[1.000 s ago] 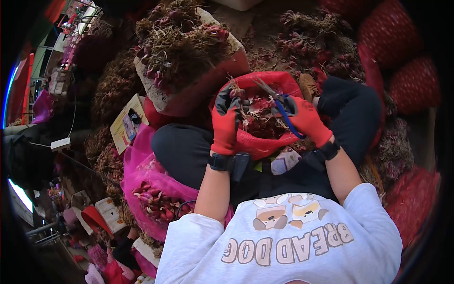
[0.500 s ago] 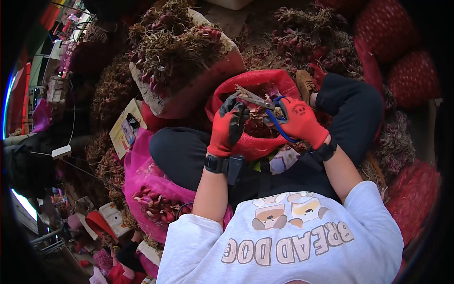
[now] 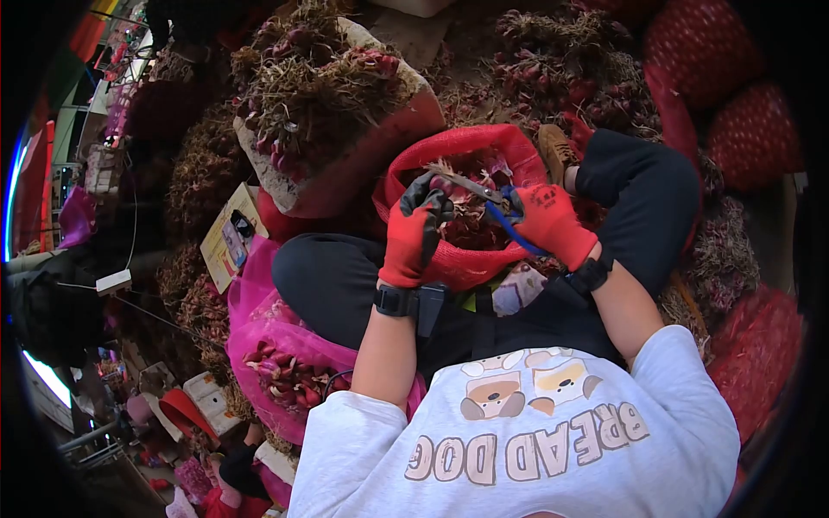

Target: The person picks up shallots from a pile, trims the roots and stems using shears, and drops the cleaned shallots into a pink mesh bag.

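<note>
My left hand [image 3: 414, 231], in a red glove with a dark palm, is closed round a small shallot [image 3: 441, 184] with dry stalks, mostly hidden by the fingers. My right hand [image 3: 550, 222], gloved alike, grips blue-handled scissors [image 3: 474, 188]. The blades point left and reach the shallot beside my left fingertips. Both hands are over an open red mesh sack [image 3: 524, 148] between my legs, with shallots and loose trimmings inside.
A foam box [image 3: 350, 168] heaped with dried shallot bunches [image 3: 319, 86] stands ahead on the left. A pink mesh bag [image 3: 246, 345] of shallots lies by my left knee. Further bunches [image 3: 570, 69] and full red sacks [image 3: 704, 52] lie ahead on the right.
My right fingers have closed further on the scissors, and the handles have drawn together. Both hands stay over the sack, the left one almost in the same place.
</note>
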Action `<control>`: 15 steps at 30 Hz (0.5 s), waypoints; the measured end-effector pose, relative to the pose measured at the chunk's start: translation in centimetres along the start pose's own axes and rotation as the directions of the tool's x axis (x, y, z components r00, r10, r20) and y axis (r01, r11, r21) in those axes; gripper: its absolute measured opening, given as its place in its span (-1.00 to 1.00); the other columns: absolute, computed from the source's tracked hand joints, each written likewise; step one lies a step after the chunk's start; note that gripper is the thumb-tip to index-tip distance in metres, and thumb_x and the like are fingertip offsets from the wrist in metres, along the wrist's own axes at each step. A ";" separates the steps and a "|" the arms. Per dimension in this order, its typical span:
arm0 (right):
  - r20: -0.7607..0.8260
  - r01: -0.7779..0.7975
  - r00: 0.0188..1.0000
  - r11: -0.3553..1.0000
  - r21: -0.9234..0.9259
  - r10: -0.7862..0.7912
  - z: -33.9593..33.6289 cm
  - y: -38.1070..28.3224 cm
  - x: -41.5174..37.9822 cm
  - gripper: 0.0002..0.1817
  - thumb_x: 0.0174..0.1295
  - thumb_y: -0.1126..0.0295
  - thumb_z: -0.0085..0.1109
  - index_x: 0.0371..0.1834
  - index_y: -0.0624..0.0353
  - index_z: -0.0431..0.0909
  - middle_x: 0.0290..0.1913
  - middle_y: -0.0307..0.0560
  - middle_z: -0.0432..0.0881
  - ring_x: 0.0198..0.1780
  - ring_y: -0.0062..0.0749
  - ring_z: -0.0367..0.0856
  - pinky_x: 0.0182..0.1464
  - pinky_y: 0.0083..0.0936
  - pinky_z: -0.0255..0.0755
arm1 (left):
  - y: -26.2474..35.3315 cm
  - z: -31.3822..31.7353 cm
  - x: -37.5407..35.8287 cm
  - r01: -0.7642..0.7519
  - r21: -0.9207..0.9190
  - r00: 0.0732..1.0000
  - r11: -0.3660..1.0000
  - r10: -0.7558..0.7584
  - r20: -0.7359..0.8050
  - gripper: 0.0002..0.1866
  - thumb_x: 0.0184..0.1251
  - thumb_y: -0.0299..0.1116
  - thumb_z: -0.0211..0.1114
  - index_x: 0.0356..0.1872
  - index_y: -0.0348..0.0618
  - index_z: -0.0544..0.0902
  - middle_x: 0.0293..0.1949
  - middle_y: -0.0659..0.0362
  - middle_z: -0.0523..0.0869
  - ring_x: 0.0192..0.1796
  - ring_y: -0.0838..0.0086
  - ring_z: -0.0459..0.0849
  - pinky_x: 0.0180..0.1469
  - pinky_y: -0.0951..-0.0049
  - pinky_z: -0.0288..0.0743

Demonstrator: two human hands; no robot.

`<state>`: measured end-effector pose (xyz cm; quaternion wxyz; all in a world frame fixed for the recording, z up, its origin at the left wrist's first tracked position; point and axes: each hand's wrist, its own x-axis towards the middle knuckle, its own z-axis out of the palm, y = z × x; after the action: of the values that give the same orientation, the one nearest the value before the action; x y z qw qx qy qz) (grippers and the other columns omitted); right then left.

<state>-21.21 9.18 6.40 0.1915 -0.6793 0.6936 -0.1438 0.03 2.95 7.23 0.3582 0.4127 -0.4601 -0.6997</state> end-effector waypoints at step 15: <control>0.260 -0.216 0.964 0.743 0.633 0.059 -1.4 -1.8 -0.2 -0.63 0.22 0.17 0.26 0.00 0.13 0.57 -0.15 -0.07 0.63 -0.15 -0.42 0.61 -0.10 -0.49 0.41 | -1.4 1.4 0.8 -0.341 0.048 0.936 0.939 0.344 -0.074 -0.62 0.30 -0.61 0.10 0.16 -0.30 0.48 0.10 0.14 0.57 0.05 0.54 0.57 0.12 0.55 0.43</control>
<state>-20.28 9.23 8.46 0.5040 -0.5272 0.6215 -0.2859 -1.70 3.14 6.04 0.4857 0.3604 -0.5222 -0.6012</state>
